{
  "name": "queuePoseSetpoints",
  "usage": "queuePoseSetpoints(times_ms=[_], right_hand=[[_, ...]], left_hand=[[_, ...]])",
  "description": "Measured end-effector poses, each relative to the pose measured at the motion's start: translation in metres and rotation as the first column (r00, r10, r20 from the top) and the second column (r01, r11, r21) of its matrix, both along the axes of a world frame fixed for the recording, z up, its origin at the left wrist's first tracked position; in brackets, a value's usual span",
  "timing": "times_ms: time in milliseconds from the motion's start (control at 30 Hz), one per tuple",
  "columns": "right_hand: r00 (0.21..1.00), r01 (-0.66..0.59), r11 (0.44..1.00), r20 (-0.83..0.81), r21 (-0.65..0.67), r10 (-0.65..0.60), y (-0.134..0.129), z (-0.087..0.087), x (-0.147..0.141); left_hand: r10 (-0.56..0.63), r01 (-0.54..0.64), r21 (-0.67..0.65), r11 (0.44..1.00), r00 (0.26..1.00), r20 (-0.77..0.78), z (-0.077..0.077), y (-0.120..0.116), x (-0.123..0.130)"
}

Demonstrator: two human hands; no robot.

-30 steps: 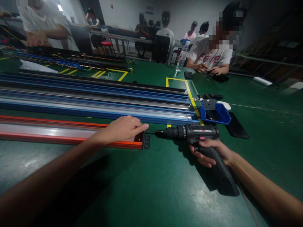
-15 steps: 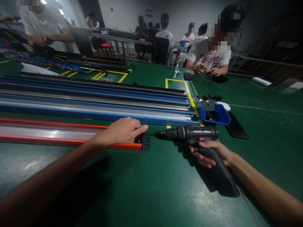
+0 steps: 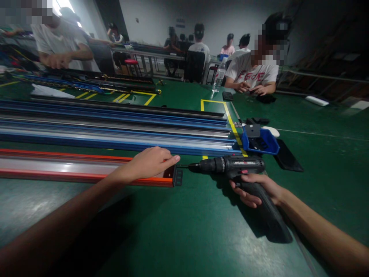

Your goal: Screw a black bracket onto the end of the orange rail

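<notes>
My right hand (image 3: pixel 256 188) is wrapped round the handle of a black cordless drill (image 3: pixel 245 164), which points left. Its long bit (image 3: pixel 183 166) reaches the black end bracket (image 3: pixel 178 178) of an orange channel rail (image 3: pixel 158 181); whether the tip sits in a screw is too small to tell. My left hand (image 3: pixel 151 163) lies over the rail's right end, its thumb along the top near the bracket. The fingers grip the far side of the rail and are partly hidden.
Several blue and black rails (image 3: pixel 144 140) lie behind the orange one. To the right are a blue bin (image 3: pixel 268 142) with black brackets and a black phone (image 3: pixel 288 156). A water bottle (image 3: pixel 219 79) stands farther back. A co-worker (image 3: pixel 256 73) sits across the green table (image 3: pixel 184 234).
The whole view has shifted slightly, so most things sit a little lower. Both hands, the drill and the orange rail keep nearly the same places relative to each other.
</notes>
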State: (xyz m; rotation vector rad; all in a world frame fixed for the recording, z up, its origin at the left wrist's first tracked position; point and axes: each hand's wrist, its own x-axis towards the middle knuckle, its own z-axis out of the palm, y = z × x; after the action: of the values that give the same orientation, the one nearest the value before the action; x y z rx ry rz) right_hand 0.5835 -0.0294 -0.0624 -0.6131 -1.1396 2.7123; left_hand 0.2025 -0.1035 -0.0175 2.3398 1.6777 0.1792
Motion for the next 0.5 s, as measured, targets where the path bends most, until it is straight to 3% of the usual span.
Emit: queuePoseSetpoints(times_ms=[500], right_hand=[[1.000,-0.009,1.000,0.013,-0.015,0.009,-0.0002,0.0028,-0.0004]], left_hand=[[-0.010,0.010,0.016,1.000,1.000,0.003,-0.0003,0.0004,0.0000]])
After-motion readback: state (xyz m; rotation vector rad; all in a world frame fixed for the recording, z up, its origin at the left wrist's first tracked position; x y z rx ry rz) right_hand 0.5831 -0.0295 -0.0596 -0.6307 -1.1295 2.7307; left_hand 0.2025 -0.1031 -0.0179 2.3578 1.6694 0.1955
